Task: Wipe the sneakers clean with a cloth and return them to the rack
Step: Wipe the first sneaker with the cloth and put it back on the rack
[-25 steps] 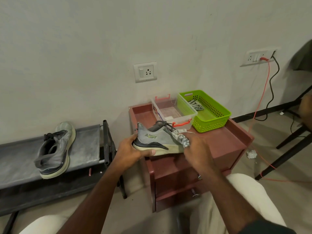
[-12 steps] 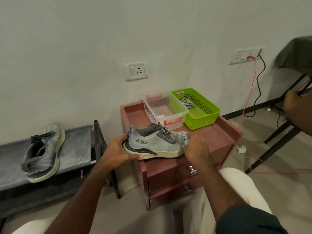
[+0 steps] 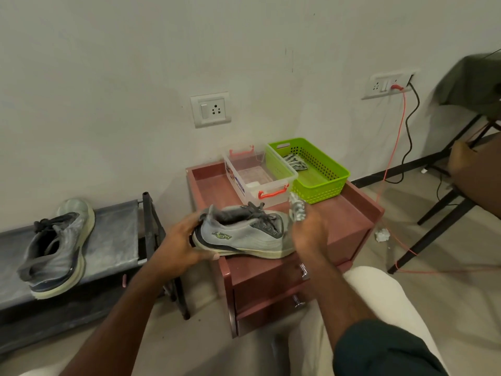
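Observation:
A grey sneaker (image 3: pixel 244 234) with a cream sole lies over the front edge of the maroon cabinet (image 3: pixel 357 213), toe pointing right. My left hand (image 3: pixel 181 240) grips its heel. My right hand (image 3: pixel 309 234) is at the toe and holds a bunched grey-white cloth (image 3: pixel 297 210), which sticks up above the fingers. The second grey sneaker (image 3: pixel 55 248) lies tilted on its side on the grey shoe rack (image 3: pixel 119 229) at the left.
A clear plastic box (image 3: pixel 257 177) with orange clips and a green basket (image 3: pixel 320 180) holding another cloth stand at the cabinet's back. Orange and black cables run from a wall socket to the floor on the right. Another person's hand (image 3: pixel 466 164) and black table legs are at far right.
The view has shifted, so everything sits further left in frame. My right hand with the cloth has moved along the sneaker's toe and risen slightly. My left hand keeps its hold on the heel.

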The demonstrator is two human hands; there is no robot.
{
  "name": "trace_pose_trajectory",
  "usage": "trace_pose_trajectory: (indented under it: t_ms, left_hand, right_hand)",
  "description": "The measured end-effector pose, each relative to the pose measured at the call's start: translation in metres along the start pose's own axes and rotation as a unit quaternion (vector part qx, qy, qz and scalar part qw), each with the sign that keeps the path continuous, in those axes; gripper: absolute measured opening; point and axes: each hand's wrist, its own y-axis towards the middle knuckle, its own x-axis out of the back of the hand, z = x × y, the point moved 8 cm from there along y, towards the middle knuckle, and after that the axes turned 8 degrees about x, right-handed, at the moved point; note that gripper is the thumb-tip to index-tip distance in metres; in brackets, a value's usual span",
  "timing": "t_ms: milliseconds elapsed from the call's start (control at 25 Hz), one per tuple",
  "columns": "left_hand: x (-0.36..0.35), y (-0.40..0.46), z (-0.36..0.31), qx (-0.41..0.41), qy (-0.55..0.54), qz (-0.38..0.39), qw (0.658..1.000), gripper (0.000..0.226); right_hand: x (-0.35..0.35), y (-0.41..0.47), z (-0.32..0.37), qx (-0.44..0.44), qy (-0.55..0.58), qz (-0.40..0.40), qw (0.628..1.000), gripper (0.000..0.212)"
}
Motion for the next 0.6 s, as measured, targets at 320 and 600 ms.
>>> trace_pose_trajectory:
  t_ms: [320,600]
  left_hand:
    - [-0.013,0.006,-0.012,-0.138,0.174,-0.095,0.970,0.077]
    - [-0.014,0.009,-0.014,-0.090,0.142,-0.083,0.982,0.093]
  right_hand:
    - [-0.008,-0.042,0.046,0.144,0.030,0.178,0.973,0.048]
    - [0.009,-0.016,0.034,0.002,0.237,0.072,0.969,0.037]
